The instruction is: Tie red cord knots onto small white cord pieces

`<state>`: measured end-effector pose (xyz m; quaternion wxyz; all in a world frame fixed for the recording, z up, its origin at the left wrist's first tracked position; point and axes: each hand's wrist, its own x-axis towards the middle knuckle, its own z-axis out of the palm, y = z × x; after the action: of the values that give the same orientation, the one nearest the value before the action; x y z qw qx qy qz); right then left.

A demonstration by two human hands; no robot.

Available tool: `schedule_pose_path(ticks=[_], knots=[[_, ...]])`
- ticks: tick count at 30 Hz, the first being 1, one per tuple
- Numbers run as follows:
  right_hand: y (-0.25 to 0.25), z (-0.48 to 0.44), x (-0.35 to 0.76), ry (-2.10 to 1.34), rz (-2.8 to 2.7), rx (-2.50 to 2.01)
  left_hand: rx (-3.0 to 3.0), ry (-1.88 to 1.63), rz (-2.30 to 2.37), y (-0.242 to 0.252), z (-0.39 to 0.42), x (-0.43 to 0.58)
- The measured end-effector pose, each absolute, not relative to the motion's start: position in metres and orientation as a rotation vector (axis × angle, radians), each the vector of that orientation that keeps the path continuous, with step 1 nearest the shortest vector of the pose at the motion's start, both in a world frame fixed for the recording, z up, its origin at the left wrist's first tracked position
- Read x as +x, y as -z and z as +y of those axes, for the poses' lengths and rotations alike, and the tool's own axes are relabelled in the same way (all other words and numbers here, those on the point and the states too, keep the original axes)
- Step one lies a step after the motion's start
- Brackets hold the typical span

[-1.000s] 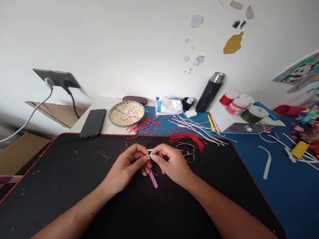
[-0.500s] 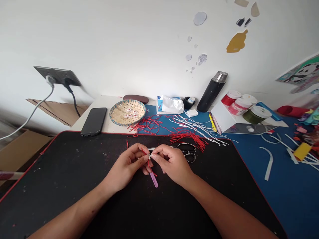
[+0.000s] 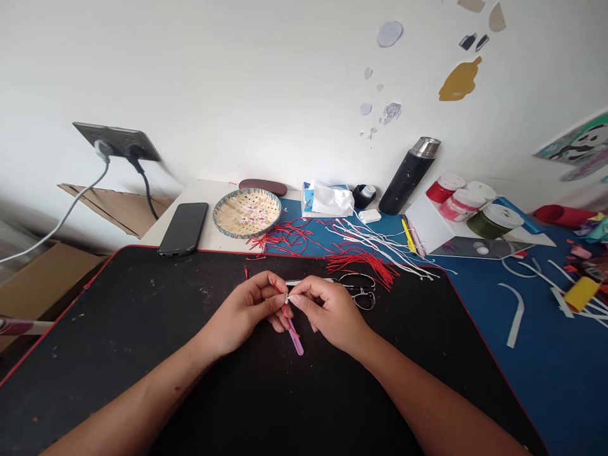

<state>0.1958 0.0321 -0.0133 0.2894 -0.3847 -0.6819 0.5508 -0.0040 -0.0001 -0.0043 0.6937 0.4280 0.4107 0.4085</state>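
Note:
Over the black mat (image 3: pixel 237 392), my left hand (image 3: pixel 247 310) and my right hand (image 3: pixel 327 310) meet fingertip to fingertip. My left thumb and forefinger pinch a red cord (image 3: pixel 285 311) with a small white knotted bit (image 3: pixel 287 299) on it. The white end is pinched between my right thumb and forefinger. A purple stick-like tool (image 3: pixel 296 342) sticks out below my left fingers; its upper part is hidden, so I cannot tell if it is held. Just behind my right hand lie scissors (image 3: pixel 365 300), partly covered by it.
Behind the mat are a woven basket (image 3: pixel 221 221) holding small red-and-white pieces, loose red cords (image 3: pixel 365 265), white cords (image 3: pixel 380 244) and a tissue pack (image 3: pixel 327 199). A phone (image 3: pixel 184 228) lies left. A black flask (image 3: pixel 409 177) and thread spools (image 3: pixel 494 221) stand right.
The view has shifted slightly, moving the background a little to the right. Both hands keep their pinch on the cord, with only small finger movement.

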Motion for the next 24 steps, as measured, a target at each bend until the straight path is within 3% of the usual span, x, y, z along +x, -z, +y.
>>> schedule_pose_path(ticks=[8, 24], knots=[[0.0096, 0.0327, 0.1939, -1.658, -1.656, -0.995, 1.034, -0.995, 0.986, -0.0009, -0.0068, 0.0018], [0.0110, 0.0330, 0.1941, -1.573, -1.605, -1.079, 1.018, -1.070, 1.028, -0.0018, -0.0033, -0.0039]])
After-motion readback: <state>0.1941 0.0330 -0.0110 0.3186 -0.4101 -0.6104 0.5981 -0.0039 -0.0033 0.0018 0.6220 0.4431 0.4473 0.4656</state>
